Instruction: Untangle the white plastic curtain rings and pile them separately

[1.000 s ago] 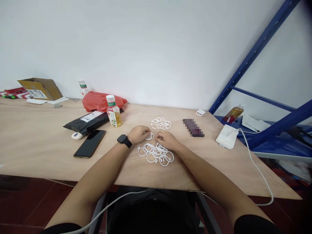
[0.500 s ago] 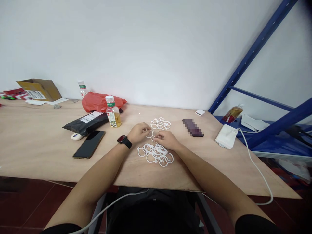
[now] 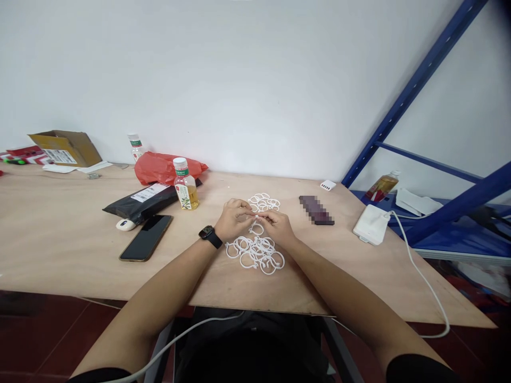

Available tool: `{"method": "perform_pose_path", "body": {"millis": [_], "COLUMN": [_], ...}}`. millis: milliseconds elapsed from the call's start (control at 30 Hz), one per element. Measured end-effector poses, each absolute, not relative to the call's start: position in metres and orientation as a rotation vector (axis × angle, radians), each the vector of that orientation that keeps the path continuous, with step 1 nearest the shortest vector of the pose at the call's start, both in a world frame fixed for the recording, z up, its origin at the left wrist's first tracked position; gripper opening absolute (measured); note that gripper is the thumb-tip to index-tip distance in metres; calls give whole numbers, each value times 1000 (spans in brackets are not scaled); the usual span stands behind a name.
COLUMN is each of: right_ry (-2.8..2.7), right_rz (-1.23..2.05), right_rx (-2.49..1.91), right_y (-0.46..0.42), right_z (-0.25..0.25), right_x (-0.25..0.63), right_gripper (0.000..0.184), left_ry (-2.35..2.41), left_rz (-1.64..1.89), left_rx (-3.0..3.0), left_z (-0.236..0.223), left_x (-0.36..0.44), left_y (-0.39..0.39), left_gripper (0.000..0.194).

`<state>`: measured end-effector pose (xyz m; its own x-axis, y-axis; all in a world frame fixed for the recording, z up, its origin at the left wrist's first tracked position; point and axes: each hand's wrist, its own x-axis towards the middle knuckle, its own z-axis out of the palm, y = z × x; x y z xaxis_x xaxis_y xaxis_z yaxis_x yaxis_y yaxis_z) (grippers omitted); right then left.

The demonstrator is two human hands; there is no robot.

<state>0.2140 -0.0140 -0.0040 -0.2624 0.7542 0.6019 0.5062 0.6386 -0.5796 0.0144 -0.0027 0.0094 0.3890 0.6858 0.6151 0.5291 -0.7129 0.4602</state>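
Note:
My left hand (image 3: 233, 218) and my right hand (image 3: 278, 226) meet over the wooden table (image 3: 59, 234), fingers pinched together on one white plastic ring (image 3: 256, 229) that hangs between them. A black watch (image 3: 210, 236) is on my left wrist. Just below the hands lies a near pile of white rings (image 3: 255, 252). A second, smaller pile of white rings (image 3: 264, 202) lies beyond the hands.
A black phone (image 3: 146, 237), a black parcel bag (image 3: 141, 201), a drink bottle (image 3: 185, 184) and a red bag (image 3: 163, 166) lie to the left. A dark flat object (image 3: 316, 209) and a white charger with cable (image 3: 371, 223) lie right. Blue shelving (image 3: 439, 159) stands far right.
Both hands lifted slightly and came closer together, raising the ring they hold off the table; the ring now hangs below the fingertips.

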Motion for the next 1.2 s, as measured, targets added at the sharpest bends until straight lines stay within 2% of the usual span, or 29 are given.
{"method": "perform_pose_path", "body": {"millis": [267, 400, 467, 567, 667, 767, 833, 1000, 1200], "right_ry": [-1944, -1974, -2026, -2147, -2236, -2282, -2317, -2281, -2074], "right_rz": [192, -2, -103, -152, -67, 47, 114, 202, 200], "right_rx": [-1016, -1005, -1066, -1228, -1248, -1157, -1102, -1040, -1034], "right_y": [-17, -9, -1, 7, 7, 0, -5, -8, -10], "right_z": [-4, -4, -6, -10, -12, -10, -9, -8, -8], "right_x": [212, 221, 229, 238, 238, 232, 226, 218, 215], "right_gripper": [20, 22, 24, 27, 27, 23, 22, 26, 20], "left_ry": [1148, 1206, 1211, 1185, 1273, 1398, 1421, 1343, 1106], "left_rz": [1262, 1310, 1199, 845, 587, 514, 552, 824, 1015], "left_rx": [2482, 2451, 2474, 2570, 2581, 2542, 2520, 2459, 2493], "left_z": [14, 14, 12, 6, 1, 0, 1, 6, 6], "left_x": [23, 22, 20, 17, 17, 19, 19, 19, 18], "left_y": [-10, -10, -7, -4, -3, -3, -3, -3, 0], "left_gripper": [14, 18, 20, 21, 26, 17, 13, 18, 16]}}
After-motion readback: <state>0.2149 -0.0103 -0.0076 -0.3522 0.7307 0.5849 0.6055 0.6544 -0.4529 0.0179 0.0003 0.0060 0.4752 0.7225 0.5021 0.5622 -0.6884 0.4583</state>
